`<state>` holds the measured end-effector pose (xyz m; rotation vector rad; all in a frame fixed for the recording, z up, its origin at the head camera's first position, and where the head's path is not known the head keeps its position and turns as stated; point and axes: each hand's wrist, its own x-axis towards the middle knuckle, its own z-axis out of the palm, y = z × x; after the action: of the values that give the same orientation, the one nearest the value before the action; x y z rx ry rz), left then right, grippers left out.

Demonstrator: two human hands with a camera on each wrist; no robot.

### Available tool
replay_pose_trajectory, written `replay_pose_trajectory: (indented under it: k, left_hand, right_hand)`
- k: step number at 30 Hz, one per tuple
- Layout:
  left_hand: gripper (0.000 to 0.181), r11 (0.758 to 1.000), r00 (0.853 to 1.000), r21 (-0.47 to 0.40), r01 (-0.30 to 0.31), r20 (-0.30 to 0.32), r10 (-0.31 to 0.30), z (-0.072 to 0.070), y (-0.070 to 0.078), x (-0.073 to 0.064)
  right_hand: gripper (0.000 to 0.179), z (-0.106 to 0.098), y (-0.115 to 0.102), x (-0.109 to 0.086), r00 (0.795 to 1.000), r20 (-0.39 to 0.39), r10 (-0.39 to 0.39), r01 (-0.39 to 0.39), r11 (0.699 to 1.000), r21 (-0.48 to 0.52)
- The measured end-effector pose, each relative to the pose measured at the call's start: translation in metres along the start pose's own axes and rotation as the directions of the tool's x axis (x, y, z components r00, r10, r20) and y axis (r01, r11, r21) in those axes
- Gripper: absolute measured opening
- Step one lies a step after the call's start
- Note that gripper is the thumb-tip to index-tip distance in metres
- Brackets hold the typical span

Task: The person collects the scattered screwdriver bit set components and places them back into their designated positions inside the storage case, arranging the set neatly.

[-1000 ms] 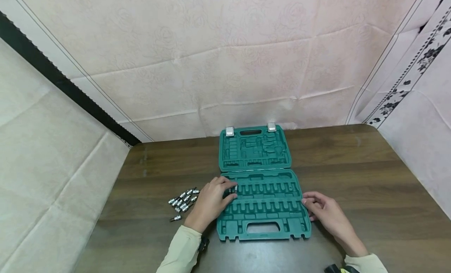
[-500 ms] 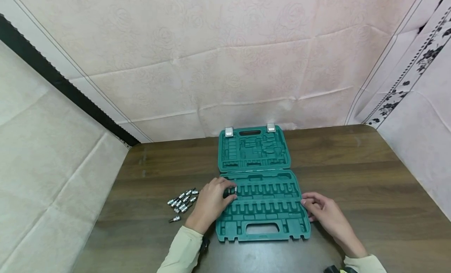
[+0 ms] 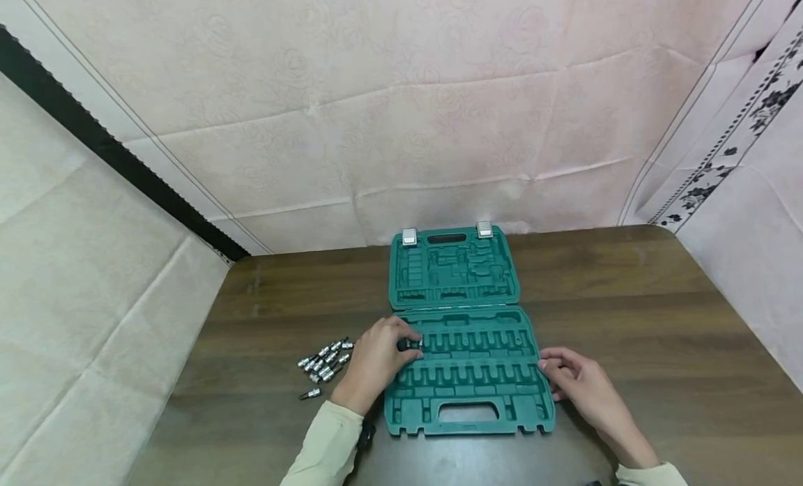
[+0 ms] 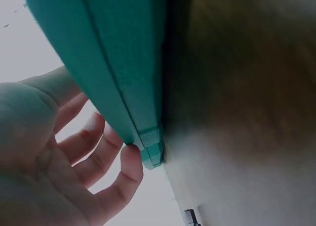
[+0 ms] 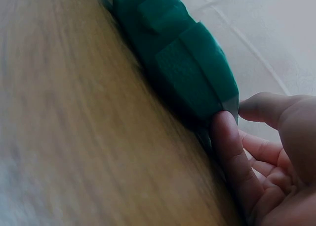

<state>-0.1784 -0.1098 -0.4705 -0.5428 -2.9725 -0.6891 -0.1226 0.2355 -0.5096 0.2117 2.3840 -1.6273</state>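
The bare left hand (image 3: 376, 358) is pinching. Well to its right, the bare right hand (image 3: 578, 383) is pinching too.

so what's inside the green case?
Green case: bare molded slots in both halves, plus one small metal piece pinched by the left hand at the near half's left edge. Hidden: any slots under that hand, and whether the piece is seated.

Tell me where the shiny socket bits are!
In the head view, the pile of socket bits lies on the wooden table, left of the green tool case, close beside the left hand.
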Motion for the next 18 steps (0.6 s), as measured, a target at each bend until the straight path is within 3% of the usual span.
replay_pose_trajectory:
  k: [7,10,18]
  left_hand:
    - [0.022,0.988,0.994,-0.125,0.086,0.072,-0.077,-0.005,-0.006,-0.005]
    - [0.025,0.982,0.992,-0.161,0.097,0.099,-0.082,-0.009,-0.007,-0.008]
    - [0.025,0.965,0.996,-0.251,0.082,0.063,-0.068,-0.03,-0.012,-0.019]
  right_hand:
    - [0.046,0.003,-0.002,0.001,1.0,0.008,0.0,0.0,1.0,0.006]
    - [0.046,0.003,-0.002,0.001,1.0,0.009,-0.003,0.003,1.0,0.007]
    - [0.045,-0.002,0.001,0.001,1.0,0.001,-0.026,0.026,1.0,-0.015]
